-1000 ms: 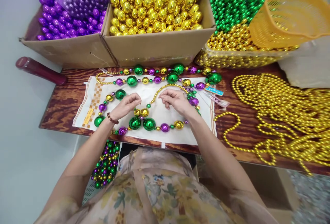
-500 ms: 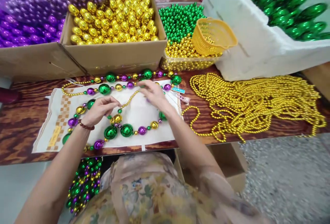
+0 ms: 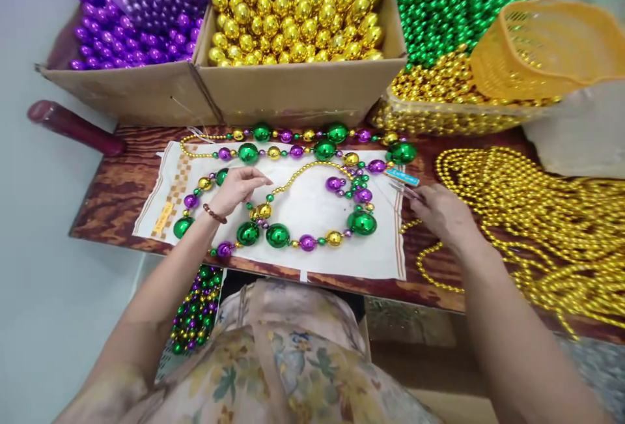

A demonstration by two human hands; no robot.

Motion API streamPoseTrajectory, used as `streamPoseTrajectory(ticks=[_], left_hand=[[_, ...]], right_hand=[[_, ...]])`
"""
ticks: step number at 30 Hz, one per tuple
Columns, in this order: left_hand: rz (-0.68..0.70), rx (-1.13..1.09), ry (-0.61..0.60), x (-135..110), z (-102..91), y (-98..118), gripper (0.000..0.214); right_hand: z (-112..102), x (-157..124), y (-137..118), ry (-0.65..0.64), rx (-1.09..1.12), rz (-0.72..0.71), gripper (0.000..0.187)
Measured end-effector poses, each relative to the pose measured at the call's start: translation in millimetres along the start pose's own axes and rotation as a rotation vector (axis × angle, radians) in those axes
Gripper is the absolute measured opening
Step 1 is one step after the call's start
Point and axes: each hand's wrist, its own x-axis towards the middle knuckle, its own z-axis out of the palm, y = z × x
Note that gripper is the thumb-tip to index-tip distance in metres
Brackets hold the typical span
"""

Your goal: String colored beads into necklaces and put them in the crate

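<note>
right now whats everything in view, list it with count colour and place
cardboard boxes: two, brown, back of table, one of purple balls, one of gold
green beads: a heap, back right
gold beads: a heap, in front of the green ones
basket: one, orange, tipped on the heaps
gold strands: a pile, right of the table
cloth: one, white, table centre
necklaces: several, green, purple and gold, on the cloth
bottle: one, dark red, far left
table: one, dark wood
left hand: pinching a necklace strand
right hand: at the cloth's right edge, grip unclear
</note>
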Motion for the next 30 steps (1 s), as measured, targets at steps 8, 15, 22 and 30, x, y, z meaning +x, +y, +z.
streamPoseTrajectory(ticks=[8,15,22,30], left_hand=[[0.222,0.293,0.104,3.4,-3.8,-10.7,0.02],[0.364,0.582,0.107,0.1,-11.1,-3.1,0.016],[0.544,0.851,0.03,-0.4,-22.9,6.6,0.016],[0.576,0.9,0.004,2.5,-20.5,5.8,0.017]], right_hand=[[-44.0,-13.4,-36.1,-0.002,0.274,-0.118,0.033],[-42.8,11.1,-182.3,-0.225,0.289,-0.453,0.047],[-32.6,35.2,-221.6,-0.284,0.322,-0.554,0.037],[-30.7,53.9,-234.1,-0.337,0.31,-0.582,0.032]])
